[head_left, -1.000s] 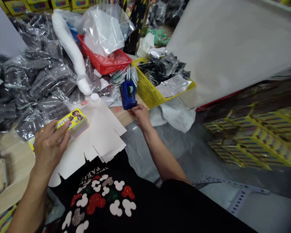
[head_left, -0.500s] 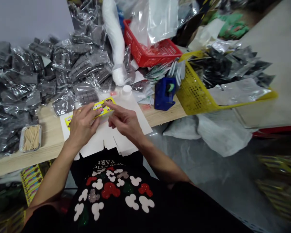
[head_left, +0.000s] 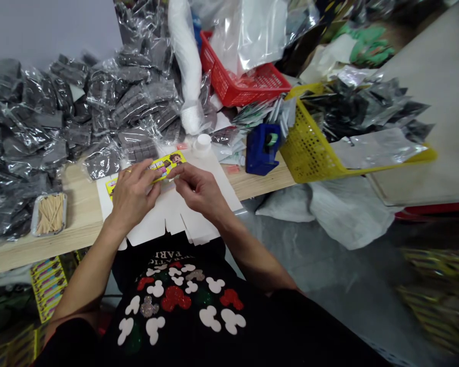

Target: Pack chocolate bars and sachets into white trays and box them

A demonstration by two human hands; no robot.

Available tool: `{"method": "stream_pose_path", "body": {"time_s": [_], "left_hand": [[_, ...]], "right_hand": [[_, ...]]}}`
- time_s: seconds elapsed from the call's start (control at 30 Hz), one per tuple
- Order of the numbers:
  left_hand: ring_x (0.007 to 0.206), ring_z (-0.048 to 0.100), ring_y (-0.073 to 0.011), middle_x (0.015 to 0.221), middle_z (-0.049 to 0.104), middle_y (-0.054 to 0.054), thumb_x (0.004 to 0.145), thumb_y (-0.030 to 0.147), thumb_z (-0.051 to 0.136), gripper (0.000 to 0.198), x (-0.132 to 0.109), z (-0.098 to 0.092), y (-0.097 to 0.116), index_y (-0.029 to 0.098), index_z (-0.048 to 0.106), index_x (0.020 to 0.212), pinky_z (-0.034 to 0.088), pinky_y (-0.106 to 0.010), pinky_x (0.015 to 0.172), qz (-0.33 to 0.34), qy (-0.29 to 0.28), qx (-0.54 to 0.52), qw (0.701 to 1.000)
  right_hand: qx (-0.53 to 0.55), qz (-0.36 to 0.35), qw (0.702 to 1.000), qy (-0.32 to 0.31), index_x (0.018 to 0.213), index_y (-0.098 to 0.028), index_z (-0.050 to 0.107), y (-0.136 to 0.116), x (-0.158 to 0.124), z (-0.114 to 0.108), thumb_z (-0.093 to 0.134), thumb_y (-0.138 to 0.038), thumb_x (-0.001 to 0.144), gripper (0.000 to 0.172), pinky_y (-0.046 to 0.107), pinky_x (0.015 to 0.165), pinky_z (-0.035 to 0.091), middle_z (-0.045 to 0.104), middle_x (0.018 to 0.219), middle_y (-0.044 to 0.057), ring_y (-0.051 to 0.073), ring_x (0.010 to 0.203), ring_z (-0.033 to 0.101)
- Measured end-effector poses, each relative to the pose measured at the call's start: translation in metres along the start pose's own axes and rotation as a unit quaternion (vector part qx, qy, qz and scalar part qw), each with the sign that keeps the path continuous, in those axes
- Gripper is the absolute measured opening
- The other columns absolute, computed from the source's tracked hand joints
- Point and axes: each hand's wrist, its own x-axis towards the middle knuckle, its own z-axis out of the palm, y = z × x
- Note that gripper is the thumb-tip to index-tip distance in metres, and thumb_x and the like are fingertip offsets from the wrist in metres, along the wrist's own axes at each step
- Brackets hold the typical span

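My left hand [head_left: 133, 196] grips the middle of a long yellow printed cardboard piece [head_left: 175, 159] with cartoon figures, its fingers over the print and its thumb on the near side. The right hand [head_left: 199, 191] is at the lower right edge of this piece, index fingertip against it and the other fingers curled in. Whatever the right fingers may pinch is hidden. Beneath both hands lie white cardboard sheets [head_left: 153, 224] with slits along their near edge, reaching past the table edge to my shirt. A small white round-topped container [head_left: 202, 143] stands just behind.
Grey pieces in clear bags [head_left: 137, 102] are heaped at back left. A tray of wooden sticks [head_left: 49, 214] sits at the left. To the right are a blue tape dispenser [head_left: 260, 149], a yellow basket [head_left: 313, 137] of bags and a red basket [head_left: 229, 86].
My right index finger has drawn back from the top of the yellow piece to its lower edge, uncovering the printed figure at the end. The left hand keeps its grip. The view has shifted slightly.
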Motion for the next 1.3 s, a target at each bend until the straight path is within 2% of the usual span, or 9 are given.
{"method": "stream_pose_path", "body": {"time_s": [0.1,0.2,0.33,0.47,0.6,0.8,0.93,1.13,1.3], "left_hand": [[0.132,0.068,-0.0331,0.145,0.071,-0.014,0.102,0.026,0.058,0.028,0.0,-0.001,0.002,0.022,0.077,0.122,0.053,-0.049,0.109,-0.004,-0.003,-0.005,1.0],[0.132,0.068,-0.0341,0.146,0.071,-0.014,0.103,0.028,0.058,0.031,0.0,-0.002,0.004,0.022,0.077,0.126,0.053,-0.05,0.108,-0.009,0.0,-0.014,1.0],[0.134,0.067,-0.0328,0.148,0.07,-0.013,0.104,0.031,0.058,0.031,-0.001,-0.004,0.004,0.023,0.076,0.128,0.053,-0.049,0.109,-0.019,-0.01,-0.032,0.999],[0.133,0.068,-0.0312,0.145,0.072,-0.013,0.104,0.031,0.059,0.025,-0.002,-0.004,0.004,0.022,0.075,0.12,0.052,-0.048,0.111,-0.022,0.003,-0.029,0.999],[0.134,0.068,-0.0306,0.145,0.072,-0.014,0.105,0.03,0.058,0.025,-0.004,-0.001,0.004,0.021,0.072,0.123,0.051,-0.047,0.113,-0.004,0.012,-0.022,1.0],[0.135,0.064,-0.0325,0.15,0.067,-0.011,0.11,0.032,0.05,0.034,-0.004,-0.002,0.003,0.031,0.075,0.133,0.05,-0.051,0.11,0.008,-0.019,0.005,1.0],[0.126,0.066,-0.0325,0.141,0.069,-0.012,0.103,0.03,0.057,0.034,0.006,-0.009,0.007,0.027,0.076,0.131,0.052,-0.049,0.104,-0.017,-0.036,-0.016,0.999],[0.105,0.07,-0.0295,0.116,0.074,-0.01,0.105,0.043,0.063,0.025,0.029,-0.01,0.012,0.024,0.077,0.108,0.054,-0.045,0.094,-0.083,-0.053,-0.047,0.994],[0.105,0.071,-0.0305,0.113,0.076,-0.009,0.105,0.043,0.065,0.018,0.032,-0.004,0.009,0.026,0.072,0.105,0.054,-0.046,0.092,-0.052,-0.026,-0.03,0.998]], "right_hand": [[0.035,0.004,0.999,-0.003,0.125,-0.027,0.064,0.001,-0.001,0.003,0.056,-0.023,0.095,0.031,0.029,0.058,0.034,0.035,0.062,-0.01,0.013,0.055,0.035],[0.069,-0.001,0.997,0.025,0.139,-0.029,0.055,-0.002,-0.001,0.009,0.056,-0.027,0.099,0.041,0.031,0.06,0.039,0.04,0.066,-0.009,0.015,0.059,0.043],[0.108,0.03,0.993,0.047,0.138,-0.03,0.049,-0.001,0.002,0.02,0.057,-0.03,0.099,0.04,0.033,0.063,0.047,0.047,0.067,-0.008,0.016,0.062,0.055],[0.114,0.05,0.99,0.066,0.132,-0.027,0.047,0.012,0.007,0.031,0.057,-0.025,0.095,0.039,0.032,0.06,0.047,0.053,0.063,-0.01,0.015,0.055,0.056],[0.047,0.063,0.992,0.102,0.132,-0.026,0.049,0.016,0.008,0.033,0.055,-0.02,0.091,0.042,0.033,0.061,0.047,0.057,0.061,-0.01,0.016,0.054,0.058],[-0.059,0.063,0.992,0.09,0.132,-0.028,0.054,0.011,0.006,0.024,0.059,-0.017,0.088,0.045,0.035,0.063,0.046,0.06,0.063,-0.009,0.018,0.057,0.061],[-0.018,0.059,0.994,0.09,0.14,-0.029,0.048,0.019,0.0,0.028,0.06,-0.021,0.093,0.049,0.035,0.064,0.047,0.059,0.067,-0.009,0.018,0.061,0.061],[0.065,0.036,0.989,0.125,0.15,-0.03,0.037,0.036,-0.006,0.049,0.053,-0.027,0.103,0.049,0.035,0.068,0.053,0.058,0.073,-0.007,0.018,0.064,0.059],[0.068,0.045,0.99,0.112,0.158,-0.03,0.029,0.042,-0.008,0.049,0.053,-0.016,0.096,0.068,0.034,0.07,0.056,0.065,0.075,-0.007,0.017,0.064,0.063]]}}
